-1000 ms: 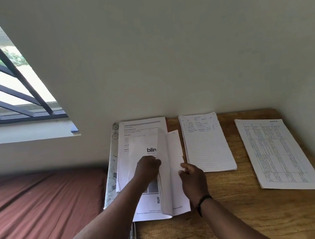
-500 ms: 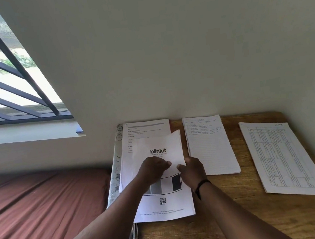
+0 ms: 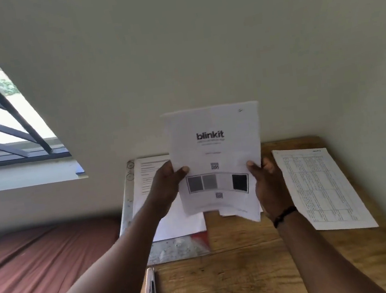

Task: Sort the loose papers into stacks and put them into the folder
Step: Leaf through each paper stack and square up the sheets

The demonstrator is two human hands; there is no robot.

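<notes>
Wood-grain desk [image 3: 251, 273] butts a plain pale wall, a barred window [image 3: 1, 116] far off left of the grip. Both forearms reach forward: left hand [image 3: 168, 188] and right hand [image 3: 268, 181] pinch the side edges of a paper sheaf [image 3: 215, 158], held upright above the desk, thumbs on its face. It reads "blinkit". Right of the grip lies a table-printed sheet [image 3: 321, 186]; below left, pens [image 3: 150, 292].

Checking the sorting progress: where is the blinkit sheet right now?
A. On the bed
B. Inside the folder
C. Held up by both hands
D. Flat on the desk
C: the left hand and right hand grip the blinkit sheet by its side edges, raised above the desk.
</notes>
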